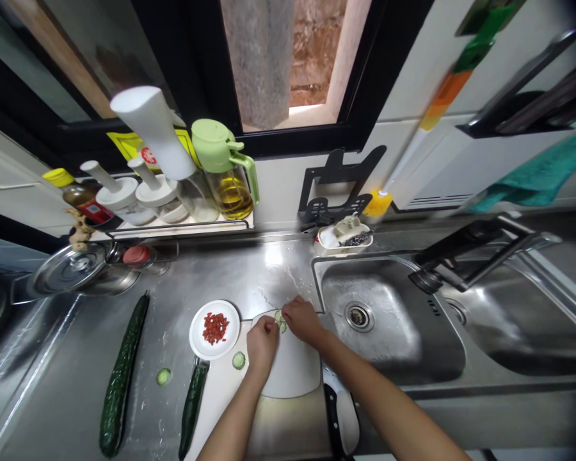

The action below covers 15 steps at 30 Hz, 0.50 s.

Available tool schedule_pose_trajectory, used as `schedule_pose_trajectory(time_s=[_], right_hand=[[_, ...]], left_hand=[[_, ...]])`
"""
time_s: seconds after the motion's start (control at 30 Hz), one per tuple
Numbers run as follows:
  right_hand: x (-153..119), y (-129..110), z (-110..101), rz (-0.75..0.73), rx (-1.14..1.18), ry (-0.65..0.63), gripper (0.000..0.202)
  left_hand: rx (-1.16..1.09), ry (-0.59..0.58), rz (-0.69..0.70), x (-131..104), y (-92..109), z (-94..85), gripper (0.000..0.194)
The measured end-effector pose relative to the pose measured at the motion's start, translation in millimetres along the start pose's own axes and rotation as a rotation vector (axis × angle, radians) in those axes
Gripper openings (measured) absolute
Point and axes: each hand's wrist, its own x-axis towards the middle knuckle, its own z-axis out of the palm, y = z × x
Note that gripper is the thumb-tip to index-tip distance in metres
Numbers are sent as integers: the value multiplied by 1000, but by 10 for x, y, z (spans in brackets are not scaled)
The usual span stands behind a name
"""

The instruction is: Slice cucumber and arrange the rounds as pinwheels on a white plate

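A white plate (290,368) lies on the cutting board (221,390). Over its upper left part, my left hand (262,342) has its fingers curled together; what they hold, if anything, is too small to tell. My right hand (301,318) is closed at the plate's top edge, its fingertips at thin cucumber slices (281,323). One cucumber slice (239,360) rests on the board left of my left hand. A small white plate of chopped red pieces (216,328) stands at the board's upper left. Below it lies a cut cucumber (193,403).
A whole cucumber (123,378) and a slice (164,376) lie on the steel counter at left. A knife (340,416) sits right of the board, beside the sink (388,320). Seasoning jars and an oil jug (228,186) stand on a rack behind.
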Motion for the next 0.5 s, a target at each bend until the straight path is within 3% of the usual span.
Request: schedule_pose_trajectory(time_s=[0.5], right_hand=[[-25,6,126,-74,-131,79,17]], left_hand=[[131,53,171,-18,-61,38,11]])
